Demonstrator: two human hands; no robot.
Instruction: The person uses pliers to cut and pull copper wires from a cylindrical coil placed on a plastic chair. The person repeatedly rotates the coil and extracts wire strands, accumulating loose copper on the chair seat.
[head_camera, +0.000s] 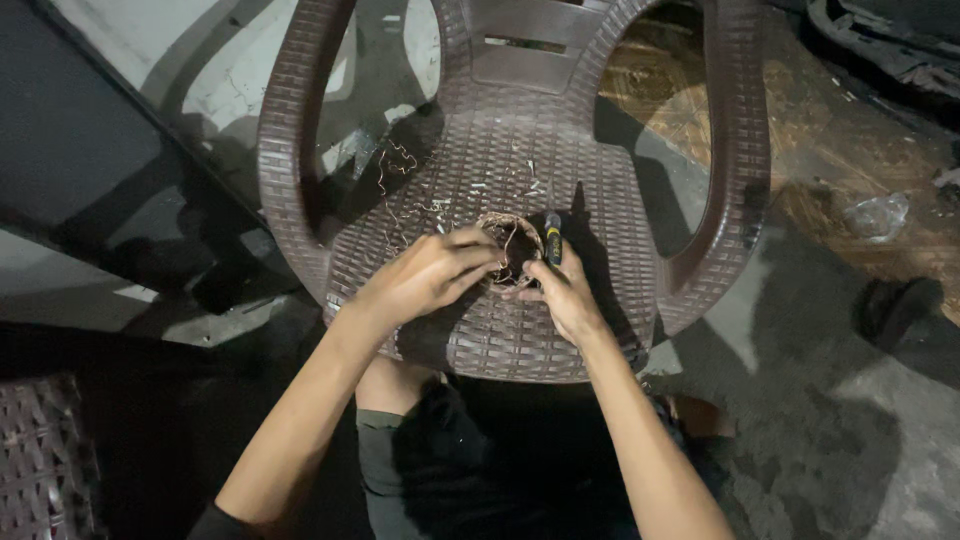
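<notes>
A small round part wound with copper wire (507, 240) rests on the seat of a brown plastic chair (500, 170). My left hand (425, 278) grips its left side, fingers curled over the rim. On the part's right side is my right hand (562, 292), which holds a small yellow and black tool (552, 240) against the coil. Loose curls of thin copper wire (400, 190) lie on the seat to the left of my hands. The inside of the coil is partly hidden by my fingers.
The chair's armrests (738, 160) rise on both sides of the seat. A dark slanted panel (90, 170) stands at the left. Part of another woven chair (40, 450) shows at the bottom left. A crumpled clear bag (876, 215) lies on the dirty concrete floor (850, 400) at right.
</notes>
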